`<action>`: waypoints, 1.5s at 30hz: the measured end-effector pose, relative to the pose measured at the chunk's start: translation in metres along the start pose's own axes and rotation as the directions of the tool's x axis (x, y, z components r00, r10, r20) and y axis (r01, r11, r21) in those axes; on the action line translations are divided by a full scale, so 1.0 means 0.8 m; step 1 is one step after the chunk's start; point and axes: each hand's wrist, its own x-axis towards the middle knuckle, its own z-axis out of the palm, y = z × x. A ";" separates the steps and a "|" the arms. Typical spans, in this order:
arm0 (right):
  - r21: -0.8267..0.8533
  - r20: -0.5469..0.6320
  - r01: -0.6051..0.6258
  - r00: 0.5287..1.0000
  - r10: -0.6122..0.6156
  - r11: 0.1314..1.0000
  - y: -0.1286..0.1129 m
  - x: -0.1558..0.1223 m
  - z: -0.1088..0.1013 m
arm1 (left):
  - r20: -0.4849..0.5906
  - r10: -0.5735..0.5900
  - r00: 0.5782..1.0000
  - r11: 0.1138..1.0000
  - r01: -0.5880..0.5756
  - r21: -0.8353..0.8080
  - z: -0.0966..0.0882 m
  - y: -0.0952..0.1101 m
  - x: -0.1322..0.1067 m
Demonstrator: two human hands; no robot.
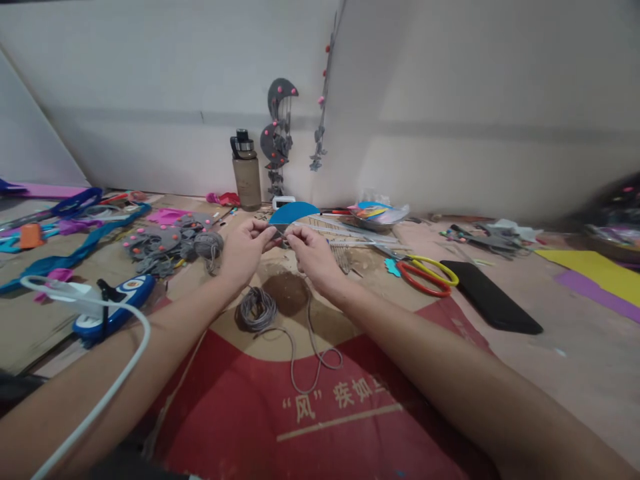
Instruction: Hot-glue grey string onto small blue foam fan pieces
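Observation:
My left hand (pixel 245 248) is closed in a pinch on a small dark grey felt piece (pixel 277 231). Close against it, my right hand (pixel 315 257) pinches at the same spot, and a thin grey cord (pixel 309 320) hangs down from under its fingers. The cord loops over the red and tan board and runs to a loose coil of grey cord (pixel 257 309) below my hands. Its tip between my fingertips is too small to make out. Just behind the fingers lies a blue half-round piece (pixel 295 212).
Scissors with red and yellow handles (pixel 425 275) and a black phone (pixel 490 297) lie at right. Grey felt pieces with pink dots (pixel 160 247), a grey yarn ball (pixel 208 245) and a blue-white device (pixel 117 307) are at left. A bottle (pixel 247 177) stands behind.

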 end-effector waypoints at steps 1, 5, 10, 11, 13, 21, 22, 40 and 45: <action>-0.042 -0.016 0.047 0.999 -0.048 0.998 0.001 0.001 -0.001 | 0.005 -0.021 1.000 0.999 0.021 -0.046 0.000 -0.001 0.001; -0.125 -0.025 0.148 0.988 -0.152 0.981 0.006 0.001 -0.004 | 0.028 -0.065 0.997 0.989 0.068 -0.130 0.000 0.002 0.001; -0.156 -0.040 0.160 0.985 -0.169 0.975 0.005 -0.004 -0.007 | -0.008 -0.096 0.995 0.982 0.093 -0.165 0.003 0.008 -0.001; -0.163 -0.049 0.160 0.984 -0.170 0.973 0.003 -0.005 -0.008 | -0.016 -0.104 0.994 0.981 0.100 -0.164 0.003 0.008 -0.002; -0.167 -0.069 0.156 0.983 -0.170 0.974 0.001 -0.005 -0.009 | -0.023 -0.117 0.993 0.981 0.111 -0.160 0.003 0.007 -0.002; -0.126 -0.182 0.106 0.975 -0.128 0.986 -0.003 -0.005 -0.010 | -0.019 -0.113 0.993 0.984 0.109 -0.138 0.003 0.000 -0.003; -0.129 -0.205 0.092 0.972 -0.117 0.987 -0.003 -0.005 -0.010 | -0.016 -0.110 0.994 0.984 0.107 -0.139 0.004 0.001 -0.004; -0.086 -0.245 0.056 0.967 -0.076 0.995 0.001 -0.002 -0.011 | -0.018 -0.169 0.985 0.958 0.160 -0.238 0.017 0.013 -0.016; 0.032 -0.203 0.030 0.979 -0.023 0.999 0.003 0.001 -0.013 | 0.025 -0.202 0.979 0.936 0.201 -0.288 0.016 0.015 -0.017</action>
